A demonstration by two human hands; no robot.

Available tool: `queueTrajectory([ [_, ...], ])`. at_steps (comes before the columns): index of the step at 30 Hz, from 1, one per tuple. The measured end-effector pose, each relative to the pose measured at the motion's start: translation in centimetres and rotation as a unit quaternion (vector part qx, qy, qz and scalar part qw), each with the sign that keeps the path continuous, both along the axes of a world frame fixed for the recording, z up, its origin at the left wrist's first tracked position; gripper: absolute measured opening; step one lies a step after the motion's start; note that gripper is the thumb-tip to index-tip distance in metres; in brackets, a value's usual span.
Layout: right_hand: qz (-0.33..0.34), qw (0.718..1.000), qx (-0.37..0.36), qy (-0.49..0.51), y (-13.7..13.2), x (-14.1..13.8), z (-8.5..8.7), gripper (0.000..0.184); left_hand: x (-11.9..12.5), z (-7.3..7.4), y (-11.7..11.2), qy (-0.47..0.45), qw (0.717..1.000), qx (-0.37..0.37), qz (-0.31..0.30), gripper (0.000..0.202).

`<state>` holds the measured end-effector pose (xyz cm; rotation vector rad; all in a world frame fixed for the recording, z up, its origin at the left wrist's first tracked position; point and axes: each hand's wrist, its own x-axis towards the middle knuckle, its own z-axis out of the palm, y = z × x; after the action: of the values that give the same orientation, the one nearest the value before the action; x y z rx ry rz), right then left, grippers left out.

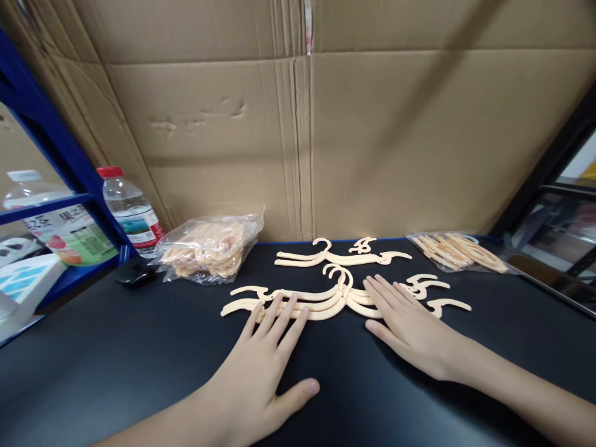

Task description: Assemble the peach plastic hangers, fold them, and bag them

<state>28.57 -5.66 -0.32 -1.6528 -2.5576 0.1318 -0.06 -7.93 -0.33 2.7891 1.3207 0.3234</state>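
Note:
Several cream plastic folding hangers [321, 315] lie together on the black table, their hooks meeting in the middle and their arms reaching to both sides. My left hand [261, 366] is spread, fingertips on the left arms of these hangers and thumb out to the right. Flat over the right arms lies my right hand [410, 326], fingers stretched out and hiding part of them. Behind the group rests another cream hanger [351, 259], its left arm doubled or split in two. A few small loose hook pieces [362, 246] lie just beyond it.
A clear bag of cream hanger parts [209, 245] sits at the back left, near a red-capped water bottle [130, 214] and a black mouse [133, 273]. Another bag of hangers [459, 251] lies at the back right. Cardboard [223, 136] walls off the rear; a blue shelf frame [51, 124] stands left.

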Motion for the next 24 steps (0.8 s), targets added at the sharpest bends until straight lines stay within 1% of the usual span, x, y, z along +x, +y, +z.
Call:
queueTrajectory([
  [4, 0.008, 1.000, 0.012, 0.006, 0.6, 0.4, -0.1, 0.071, -0.4, 0.2, 1.1, 0.008, 0.999, -0.022, -0.025, 0.073],
  [7, 0.010, 1.000, 0.014, 0.000, 1.1, 0.5, -0.1, 0.072, -0.3, 0.2, 1.3, 0.005, 1.000, -0.022, -0.022, 0.072],
  [15, 0.014, 1.000, 0.026, 0.001, 1.6, 0.8, -0.1, 0.072, 0.1, 0.1, 1.5, 0.013, 1.000, -0.017, -0.016, 0.070],
  [20, 0.017, 1.000, 0.024, -0.004, 1.6, 0.8, 0.0, 0.074, 0.1, 0.2, 1.5, 0.017, 1.000, -0.017, -0.021, 0.069],
  [24, 0.018, 1.000, 0.018, -0.011, 1.6, 0.8, 0.2, 0.075, 0.1, 0.3, 1.4, 0.032, 0.999, -0.020, -0.013, 0.070],
])
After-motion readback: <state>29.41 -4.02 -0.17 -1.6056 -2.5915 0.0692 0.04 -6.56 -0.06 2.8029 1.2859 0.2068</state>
